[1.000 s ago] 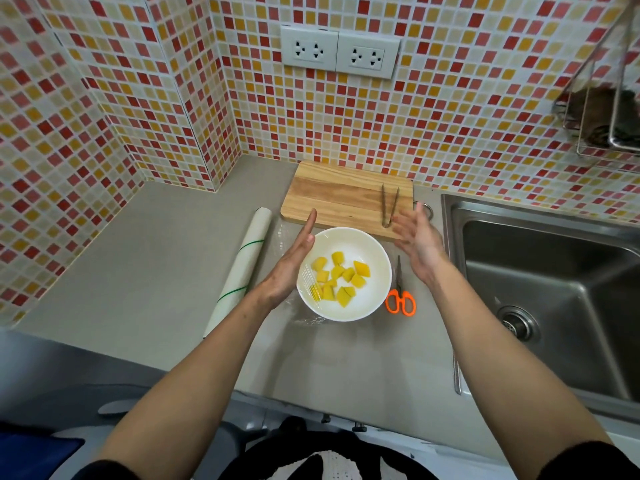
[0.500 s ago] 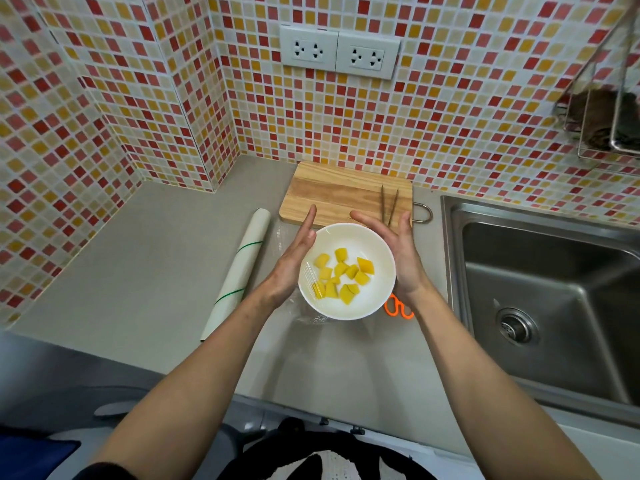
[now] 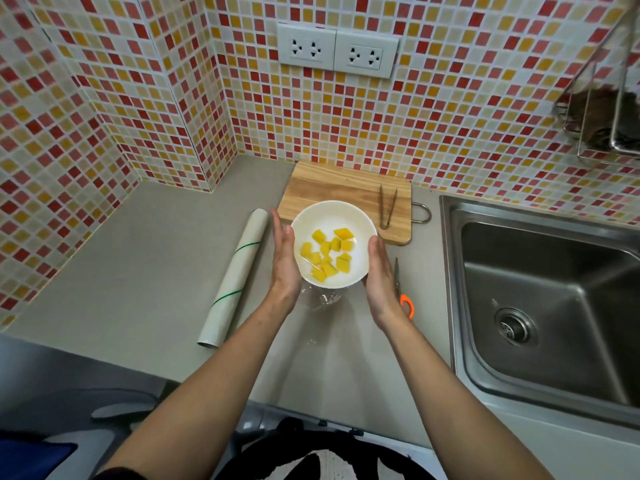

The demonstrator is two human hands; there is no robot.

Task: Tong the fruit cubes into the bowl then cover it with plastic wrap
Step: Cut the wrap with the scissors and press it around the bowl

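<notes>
Both your hands are now pressing against the bowl, where a second ago your right hand was hanging open and clear of it near the tongs. Your left fingers (image 3: 281, 233) are lying flat and extended along the rim at 9 o'clock, and your right fingers (image 3: 374, 249) are cupping the wall at 3 o'clock; neither hand is pinching anything, both are simply clasping the white bowl (image 3: 360, 233) between the left hand (image 3: 285, 263) and the right hand (image 3: 381, 278). The mango cubes (image 3: 327, 256) are sitting inside it, and the bowl is resting at the near edge of the wooden cutting board (image 3: 332, 188). Plastic wrap (image 3: 323, 296) is glinting over the fruit and bunching loose below the bowl at 6 o'clock. The tongs (image 3: 387, 206) are lying on the board at 1 o'clock, the wrap roll (image 3: 239, 271) at 9 o'clock, the orange-handled scissors (image 3: 406, 301) at 4 o'clock beside your right wrist.

You are, by the look of it, sealing the film, with the fruit transfer finished. Next you are likely needing to smooth downward and tuck that slack at 6 o'clock under the base.
</notes>
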